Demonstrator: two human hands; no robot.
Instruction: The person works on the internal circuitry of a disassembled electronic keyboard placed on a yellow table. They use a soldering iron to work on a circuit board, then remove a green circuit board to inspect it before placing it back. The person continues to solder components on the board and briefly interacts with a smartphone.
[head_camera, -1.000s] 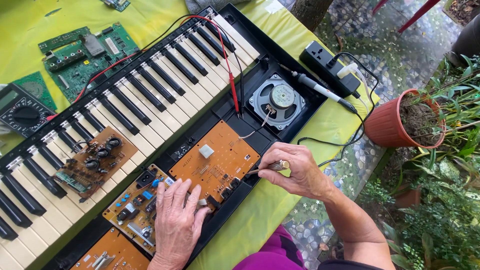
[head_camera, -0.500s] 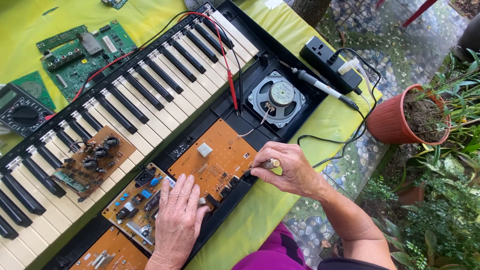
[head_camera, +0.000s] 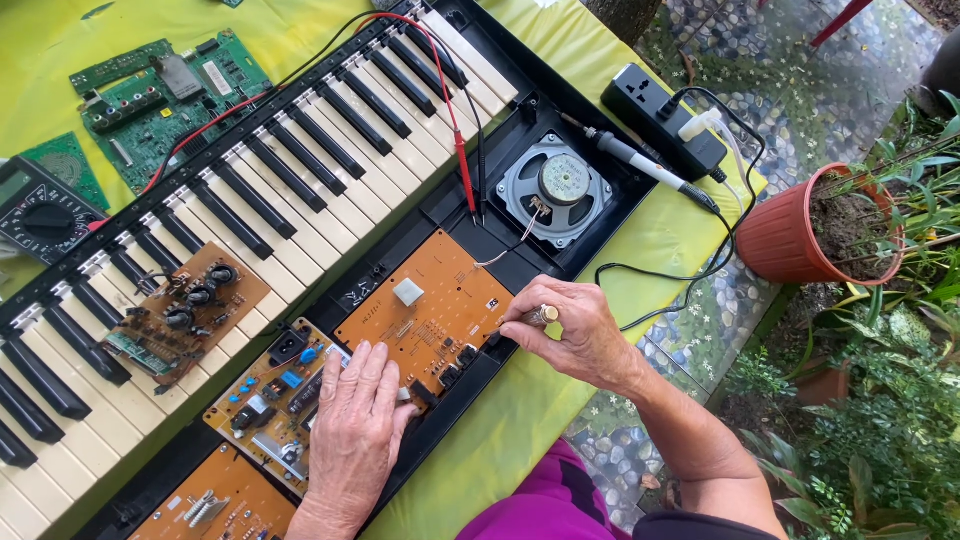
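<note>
Opened keyboard on a yellow-green tabletop, two hands at its orange circuit board.

Circuit board: flat, orange-brown, with a white square part near its middle and black parts along its near edge; it sits in the keyboard's black shell, just left of the round grey speaker. Left hand: palm down, fingers together, flat over the board's near-left edge and the neighbouring smaller board. Right hand: fingers clamped on a small screwdriver at the board's right edge. The tabletop's edge runs close behind the right hand; a strip of bare cloth lies between the keyboard and that edge.
</note>
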